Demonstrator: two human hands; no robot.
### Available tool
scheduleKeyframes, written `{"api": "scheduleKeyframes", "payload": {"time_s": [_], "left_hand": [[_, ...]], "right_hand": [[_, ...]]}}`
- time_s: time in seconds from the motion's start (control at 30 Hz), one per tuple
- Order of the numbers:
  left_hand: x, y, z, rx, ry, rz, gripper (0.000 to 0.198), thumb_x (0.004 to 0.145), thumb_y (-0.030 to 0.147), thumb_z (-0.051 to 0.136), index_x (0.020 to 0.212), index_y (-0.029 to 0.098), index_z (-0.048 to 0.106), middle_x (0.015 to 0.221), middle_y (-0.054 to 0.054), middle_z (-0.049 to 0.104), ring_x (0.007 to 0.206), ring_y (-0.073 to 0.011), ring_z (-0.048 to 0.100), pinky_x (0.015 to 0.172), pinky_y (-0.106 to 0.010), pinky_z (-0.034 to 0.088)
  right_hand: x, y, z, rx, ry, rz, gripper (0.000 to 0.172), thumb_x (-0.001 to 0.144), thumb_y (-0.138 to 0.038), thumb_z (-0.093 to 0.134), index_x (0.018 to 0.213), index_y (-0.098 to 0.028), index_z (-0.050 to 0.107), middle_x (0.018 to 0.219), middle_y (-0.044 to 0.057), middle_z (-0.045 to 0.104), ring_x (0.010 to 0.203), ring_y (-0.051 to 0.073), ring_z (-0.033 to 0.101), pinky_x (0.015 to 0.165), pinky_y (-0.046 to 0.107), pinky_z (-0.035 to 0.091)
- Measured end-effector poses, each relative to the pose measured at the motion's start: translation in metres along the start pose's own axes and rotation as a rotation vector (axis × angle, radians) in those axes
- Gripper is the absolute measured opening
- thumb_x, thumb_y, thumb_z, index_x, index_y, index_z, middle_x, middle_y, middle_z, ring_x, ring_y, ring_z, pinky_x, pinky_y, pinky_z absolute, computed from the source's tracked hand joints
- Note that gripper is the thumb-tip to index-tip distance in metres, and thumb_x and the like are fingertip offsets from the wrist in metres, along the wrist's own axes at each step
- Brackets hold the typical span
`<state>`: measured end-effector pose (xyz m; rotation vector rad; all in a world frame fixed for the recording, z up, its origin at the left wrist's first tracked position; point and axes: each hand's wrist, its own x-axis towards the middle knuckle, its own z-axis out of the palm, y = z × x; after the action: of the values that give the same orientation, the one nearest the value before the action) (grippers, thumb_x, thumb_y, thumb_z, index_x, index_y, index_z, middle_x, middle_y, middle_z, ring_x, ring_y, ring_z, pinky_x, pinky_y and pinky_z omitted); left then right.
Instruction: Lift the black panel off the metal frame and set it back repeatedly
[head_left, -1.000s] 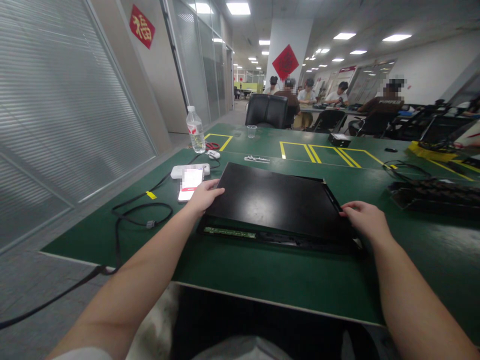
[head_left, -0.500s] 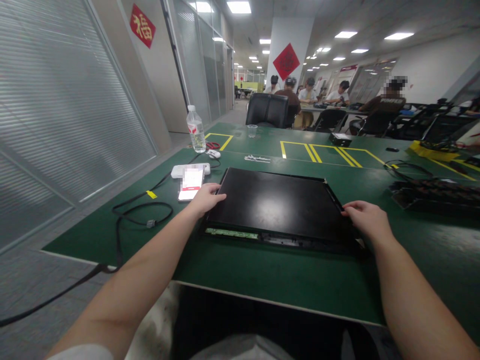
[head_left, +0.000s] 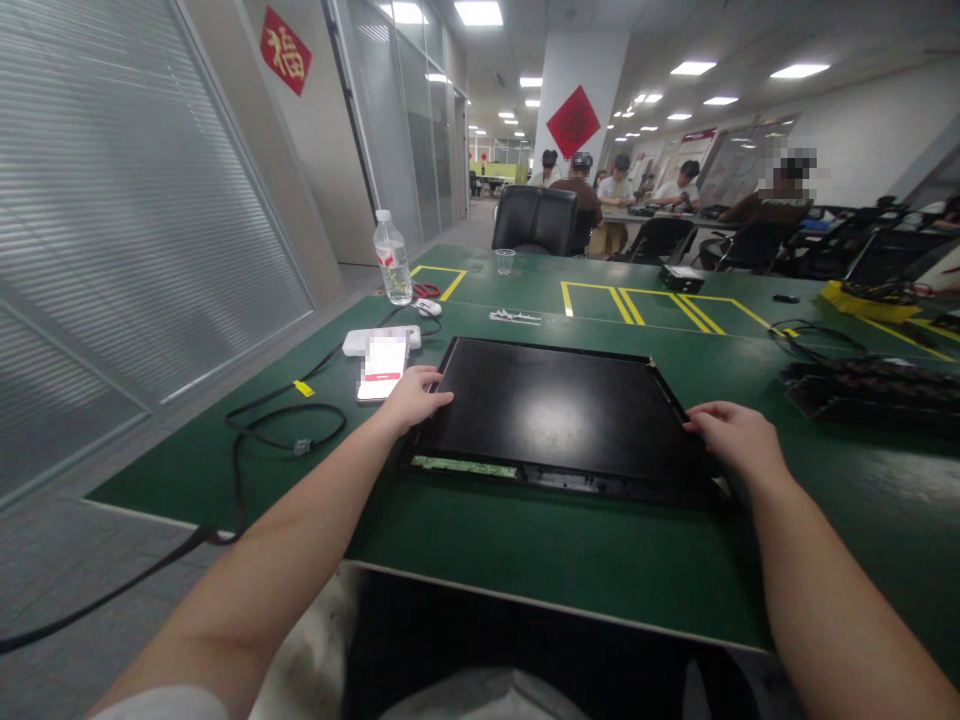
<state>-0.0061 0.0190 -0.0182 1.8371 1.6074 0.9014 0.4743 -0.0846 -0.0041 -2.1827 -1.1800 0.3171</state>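
Fingers (head_left: 433,383) of the left hand (head_left: 409,398) are curling together over the left edge of the black panel (head_left: 555,410), which is lying flat on the green surface (head_left: 525,550). The right hand (head_left: 731,440) is clasping its right edge likewise. It is looking thin, stiff, glossy and probably fragile, so both side edges are seeming the safest hold.

The panel (head_left: 555,410) was glossy black; the counter (head_left: 525,540) dark green with yellow lines (head_left: 626,305).
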Motion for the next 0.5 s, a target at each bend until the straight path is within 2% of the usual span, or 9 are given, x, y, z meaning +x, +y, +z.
{"api": "scheduleKeyframes", "payload": {"time_s": [0.2, 0.5], "left_hand": [[0.0003, -0.0012, -0.0001, 0.063, -0.015, 0.019, 0.038, 0.068, 0.035, 0.076, 0.1, 0.016, 0.08, 0.136, -0.014, 0.061, 0.126, -0.033, 0.06, 0.11, -0.042, 0.046], [-0.003, 0.0048, 0.0, 0.105, -0.019, -0.01, 0.039, 0.07, 0.031, 0.076, 0.104, 0.012, 0.078, 0.141, -0.016, 0.057, 0.127, -0.0327, 0.059, 0.112, -0.04, 0.045]], "right_hand": [[-0.0081, -0.0091, -0.0031, 0.098, 0.026, 0.033, 0.021, 0.071, -0.034, 0.062, 0.082, -0.022, 0.075, 0.074, 0.006, 0.076, 0.052, 0.018, 0.059, 0.056, 0.033, 0.05], [-0.0078, -0.0091, -0.0042, 0.113, 0.014, 0.043, 0.022, 0.071, -0.034, 0.062, 0.083, -0.021, 0.075, 0.074, 0.006, 0.077, 0.051, 0.018, 0.059, 0.057, 0.032, 0.048]]}}
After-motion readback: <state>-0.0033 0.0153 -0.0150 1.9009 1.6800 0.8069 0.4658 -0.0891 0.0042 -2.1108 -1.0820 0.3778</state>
